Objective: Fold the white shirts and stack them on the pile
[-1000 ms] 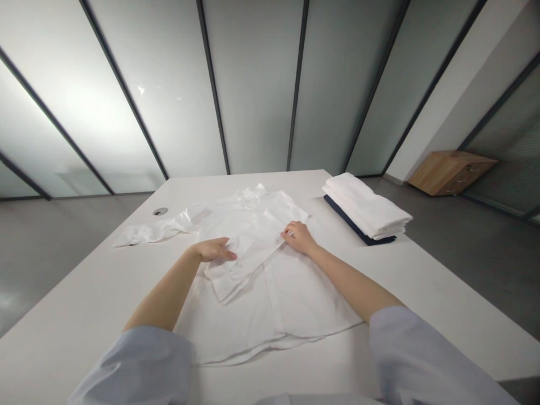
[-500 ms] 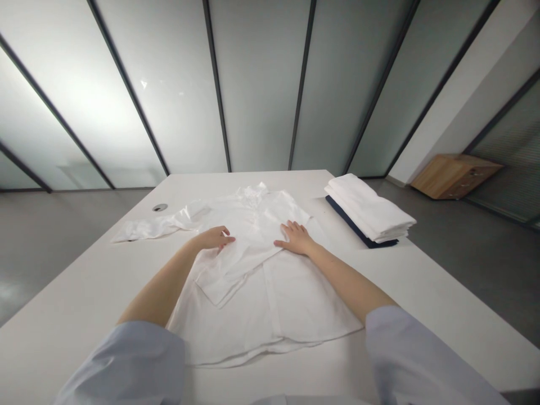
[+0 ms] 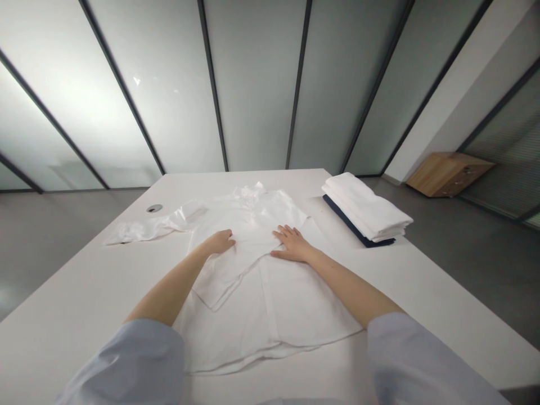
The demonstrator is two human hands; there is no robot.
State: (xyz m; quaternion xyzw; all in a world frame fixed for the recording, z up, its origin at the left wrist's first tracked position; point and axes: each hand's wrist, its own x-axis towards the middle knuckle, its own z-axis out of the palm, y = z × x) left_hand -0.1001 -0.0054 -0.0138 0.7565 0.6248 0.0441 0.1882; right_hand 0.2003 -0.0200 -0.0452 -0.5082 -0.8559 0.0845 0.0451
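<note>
A white, slightly glossy shirt [image 3: 291, 298] lies spread on the white table, its collar end away from me and its hem towards me. One sleeve [image 3: 147, 228] stretches out to the left; the other is folded diagonally across the body, its cuff at the lower left. My left hand [image 3: 220, 242] is on the left part of the shirt, fingers curled and closed on the fabric. Flat on the shirt's right side rests my right hand [image 3: 293, 245], fingers spread and pressing the cloth near the folded sleeve.
At the right of the table [image 3: 84, 292] sits a stack of folded white cloth [image 3: 363, 205] on a dark navy folded piece [image 3: 346, 220]. A round grommet [image 3: 154, 208] is set into the tabletop at the left. A wooden cabinet [image 3: 449, 174] stands on the floor beyond.
My left hand has moved slightly right and its fingers have closed more. My right hand has slid a little towards me, its fingers still spread.
</note>
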